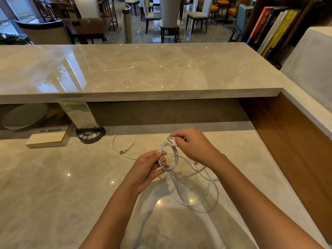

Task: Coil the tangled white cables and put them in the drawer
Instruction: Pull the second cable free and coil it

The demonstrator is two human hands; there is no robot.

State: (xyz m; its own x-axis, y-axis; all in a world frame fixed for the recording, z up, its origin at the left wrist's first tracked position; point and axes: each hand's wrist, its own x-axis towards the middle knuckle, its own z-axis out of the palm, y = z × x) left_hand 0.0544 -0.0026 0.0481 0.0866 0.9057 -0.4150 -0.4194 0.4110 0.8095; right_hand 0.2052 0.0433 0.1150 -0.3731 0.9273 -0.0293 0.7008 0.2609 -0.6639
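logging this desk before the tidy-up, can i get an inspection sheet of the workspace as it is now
surface: polished marble desk under a raised counter.
job's things: white coil partly wound; loose cable trailing on the desk; second cable lying apart, untouched. Drawer: nothing seen.
clutter: book, socket hub, acrylic sign stand.
grips: left hand holds the coil; right hand pinches the cable end at its top.
cables: none besides the job's.
surroundings: chairs and tables beyond, bookshelf at right.
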